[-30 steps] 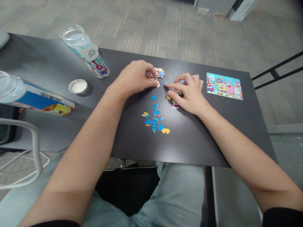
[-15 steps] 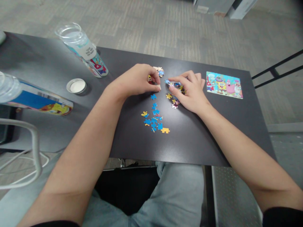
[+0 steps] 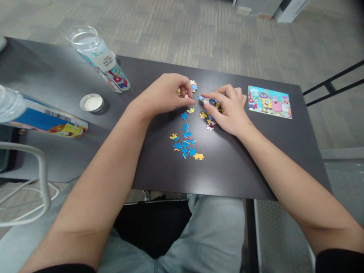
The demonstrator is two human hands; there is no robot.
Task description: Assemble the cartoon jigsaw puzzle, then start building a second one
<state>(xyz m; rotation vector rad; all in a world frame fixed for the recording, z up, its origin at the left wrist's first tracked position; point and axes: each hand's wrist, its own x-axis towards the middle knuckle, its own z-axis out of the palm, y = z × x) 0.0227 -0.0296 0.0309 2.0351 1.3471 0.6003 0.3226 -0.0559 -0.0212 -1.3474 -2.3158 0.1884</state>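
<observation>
My left hand (image 3: 172,93) hovers over the table with thumb and index finger apart. Just below its thumb lies a yellow puzzle piece (image 3: 190,110). Beyond its fingers sits a small pile of pale and blue pieces (image 3: 193,85), partly covered by the hand. My right hand (image 3: 229,108) holds a blue puzzle piece (image 3: 201,98) at its index fingertip and thumb. Under that palm, a heap of mixed pieces (image 3: 211,123) is partly hidden. Toward me, several blue pieces (image 3: 185,144) are strewn in a loose column, with an orange-yellow piece (image 3: 198,156) at its near end.
A cartoon picture card (image 3: 269,102) lies on the right of the dark table (image 3: 227,167). To the left are a clear printed tube (image 3: 99,58), a second tube (image 3: 48,117) on its side and a round lid (image 3: 91,102). A white curved frame (image 3: 42,178) stands at the left edge.
The left hand has let go of a small puzzle piece, which now lies yellow side up below the thumb. Its fingers have risen slightly away. The right hand has barely moved.
</observation>
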